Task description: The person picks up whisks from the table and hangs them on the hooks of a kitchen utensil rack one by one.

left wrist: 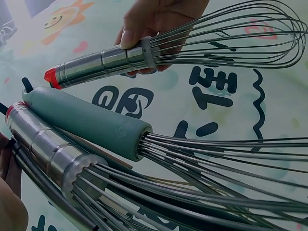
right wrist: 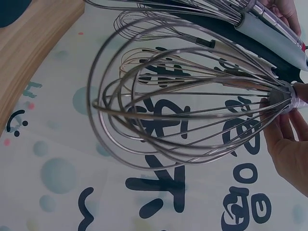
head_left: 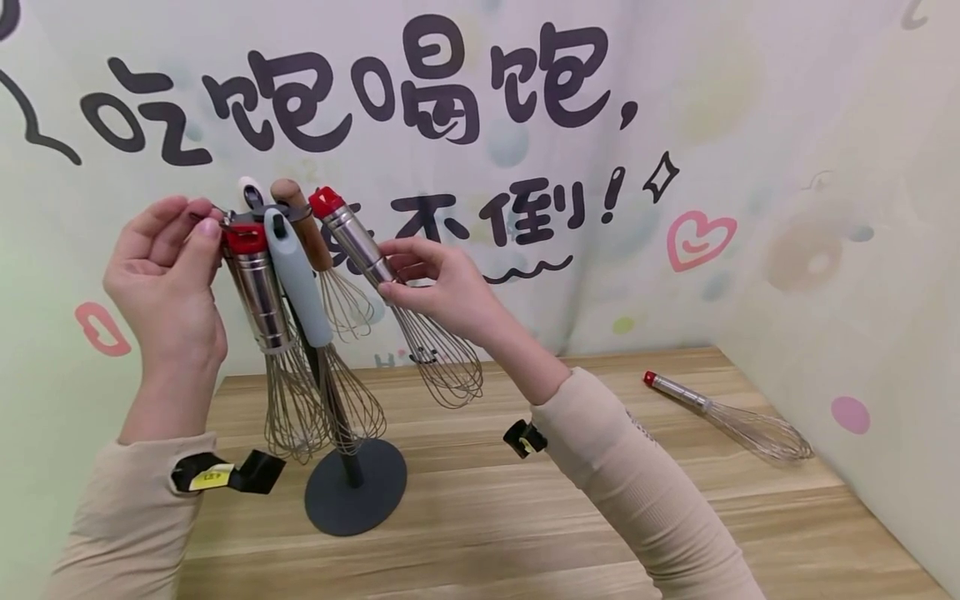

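My right hand (head_left: 442, 279) holds a steel-handled, red-capped whisk (head_left: 360, 242) by the lower handle, its wires slanting down to the right. It is beside a dark rack (head_left: 356, 492) with a round base. Hanging from the rack are another red-capped steel whisk (head_left: 262, 296), a pale blue-handled whisk (head_left: 300, 287) and a wooden-handled whisk (head_left: 311, 229). With thumb and fingertips, my left hand (head_left: 168, 267) pinches a thin dark hook at the rack's top left. In the left wrist view, the held whisk (left wrist: 101, 65) lies above the blue-handled one (left wrist: 86, 120).
A third red-capped whisk (head_left: 723, 417) lies on the wooden table (head_left: 510, 517) at the right, near the side wall. A white-tipped handle (head_left: 250, 192) shows at the back of the rack. Behind the table stands a wall with large dark lettering.
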The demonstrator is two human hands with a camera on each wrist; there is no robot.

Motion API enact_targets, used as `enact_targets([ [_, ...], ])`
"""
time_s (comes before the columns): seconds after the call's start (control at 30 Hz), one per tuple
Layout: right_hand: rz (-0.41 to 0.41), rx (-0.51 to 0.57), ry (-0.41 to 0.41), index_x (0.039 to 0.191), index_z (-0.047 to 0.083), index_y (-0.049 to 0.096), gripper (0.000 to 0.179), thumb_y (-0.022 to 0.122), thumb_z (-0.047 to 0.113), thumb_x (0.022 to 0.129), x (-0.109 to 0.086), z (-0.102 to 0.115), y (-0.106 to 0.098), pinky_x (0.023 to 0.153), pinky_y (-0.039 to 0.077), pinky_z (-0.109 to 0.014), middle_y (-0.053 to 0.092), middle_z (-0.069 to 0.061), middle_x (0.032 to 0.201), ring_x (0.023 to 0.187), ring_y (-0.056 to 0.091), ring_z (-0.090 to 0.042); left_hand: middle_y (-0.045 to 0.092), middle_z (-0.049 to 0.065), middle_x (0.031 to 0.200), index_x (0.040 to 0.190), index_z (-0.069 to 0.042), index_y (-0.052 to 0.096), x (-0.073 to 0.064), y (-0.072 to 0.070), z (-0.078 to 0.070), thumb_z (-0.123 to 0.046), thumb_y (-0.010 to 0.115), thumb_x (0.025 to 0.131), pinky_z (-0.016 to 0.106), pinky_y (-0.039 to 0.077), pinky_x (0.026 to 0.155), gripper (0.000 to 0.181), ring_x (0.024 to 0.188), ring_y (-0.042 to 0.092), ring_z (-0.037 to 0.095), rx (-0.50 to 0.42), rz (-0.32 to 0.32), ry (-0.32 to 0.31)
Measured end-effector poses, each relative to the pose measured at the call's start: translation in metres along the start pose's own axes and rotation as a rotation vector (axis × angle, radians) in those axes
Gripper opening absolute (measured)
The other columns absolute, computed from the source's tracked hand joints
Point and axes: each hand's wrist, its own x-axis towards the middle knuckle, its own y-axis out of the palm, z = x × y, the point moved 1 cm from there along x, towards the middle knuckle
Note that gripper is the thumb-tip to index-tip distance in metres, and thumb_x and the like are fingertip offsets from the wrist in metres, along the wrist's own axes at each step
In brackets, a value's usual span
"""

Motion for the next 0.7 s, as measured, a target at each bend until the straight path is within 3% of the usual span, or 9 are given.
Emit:
enact_targets([
  [0.7, 0.006, -0.015, 0.016, 0.129, 0.007, 0.058, 0.043, 0.067, 0.005, 0.087, 0.0013, -0.0001, 0.0000, 0.079, 0.053, -0.022, 0.066, -0.015, 0.114, 0.104, 0.065, -0.022, 0.071, 0.018, 0.087, 0.098, 0.009, 0.064, -0.0006, -0.0003, 0.0003, 0.017, 0.074, 0.069, 0.026, 0.060, 0.075, 0.032, 0.078, 0.069, 0.023, -0.008, 0.011, 0.008],
])
